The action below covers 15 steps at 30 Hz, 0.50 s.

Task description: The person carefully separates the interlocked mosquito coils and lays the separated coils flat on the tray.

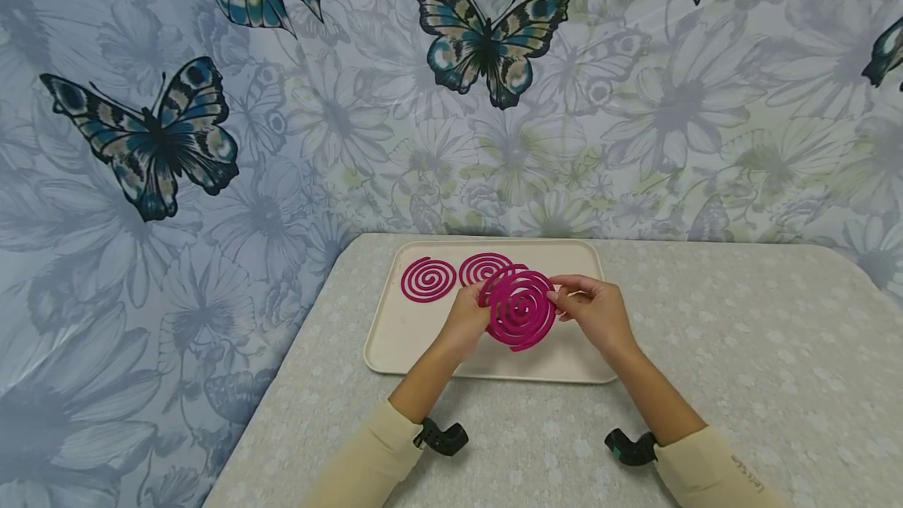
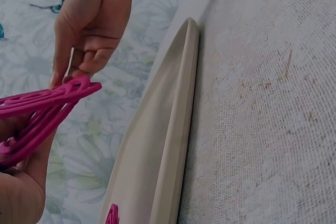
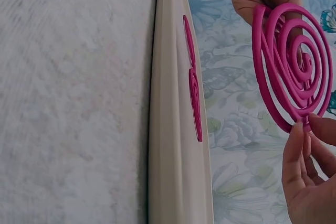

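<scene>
Magenta spiral mosquito coils [image 1: 523, 309] are held up over a cream tray [image 1: 416, 347], at least two of them overlapping. My left hand [image 1: 466, 320] grips them from the left side, its fingers partly hidden behind the spirals. From the right, my right hand [image 1: 596, 312] pinches the rim of the coils between thumb and fingertips, as the right wrist view also shows. In the left wrist view the held coils [image 2: 50, 100] are seen edge-on and spread apart at one side. A thin pale sliver [image 2: 70, 62] shows by the right fingertips; I cannot tell what it is.
Two more coils lie on the tray, one coil [image 1: 428, 280] at the back left and another coil [image 1: 484, 267] beside it, partly covered by the held ones. The tray rests on a table with a pale patterned cloth [image 1: 741, 351]. Behind hangs a butterfly-print curtain [image 1: 339, 155].
</scene>
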Each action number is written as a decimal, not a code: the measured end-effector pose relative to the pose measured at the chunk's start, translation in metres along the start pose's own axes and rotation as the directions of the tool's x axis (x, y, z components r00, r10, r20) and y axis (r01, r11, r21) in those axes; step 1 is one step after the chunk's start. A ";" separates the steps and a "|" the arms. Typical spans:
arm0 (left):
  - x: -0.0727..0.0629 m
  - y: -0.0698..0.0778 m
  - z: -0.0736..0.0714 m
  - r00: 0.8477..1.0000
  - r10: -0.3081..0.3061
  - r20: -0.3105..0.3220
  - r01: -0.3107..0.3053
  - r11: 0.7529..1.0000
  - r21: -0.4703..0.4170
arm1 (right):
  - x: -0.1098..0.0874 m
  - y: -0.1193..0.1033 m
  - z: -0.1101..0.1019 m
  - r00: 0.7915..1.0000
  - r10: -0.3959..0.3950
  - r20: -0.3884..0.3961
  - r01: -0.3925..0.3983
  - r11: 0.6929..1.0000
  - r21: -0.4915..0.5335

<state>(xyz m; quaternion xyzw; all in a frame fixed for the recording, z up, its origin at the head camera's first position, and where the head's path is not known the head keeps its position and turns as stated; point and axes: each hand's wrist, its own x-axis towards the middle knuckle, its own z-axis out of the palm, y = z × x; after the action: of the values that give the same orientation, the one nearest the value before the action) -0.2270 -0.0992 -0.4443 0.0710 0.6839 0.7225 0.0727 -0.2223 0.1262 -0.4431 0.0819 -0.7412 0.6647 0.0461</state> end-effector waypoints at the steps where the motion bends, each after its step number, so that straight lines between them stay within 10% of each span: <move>1: 0.000 0.000 0.000 1.000 -0.003 -0.001 0.003 1.000 -0.001 | 0.000 0.000 0.000 0.999 -0.033 -0.004 0.032 0.999 -0.037; 6: 0.000 0.001 -0.001 1.000 -0.008 0.012 0.008 1.000 0.010 | -0.001 0.002 -0.001 0.989 -0.149 -0.004 0.147 0.975 -0.165; 15: 0.001 0.004 -0.005 0.997 -0.077 0.006 0.078 0.996 -0.044 | 0.003 0.004 -0.007 0.985 -0.175 0.016 0.175 0.982 -0.064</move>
<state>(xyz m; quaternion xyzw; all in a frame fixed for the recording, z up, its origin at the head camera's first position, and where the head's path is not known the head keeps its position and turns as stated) -0.2288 -0.1044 -0.4409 0.0445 0.6699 0.7338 0.1038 -0.2268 0.1334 -0.4460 0.1485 -0.7527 0.6331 0.1032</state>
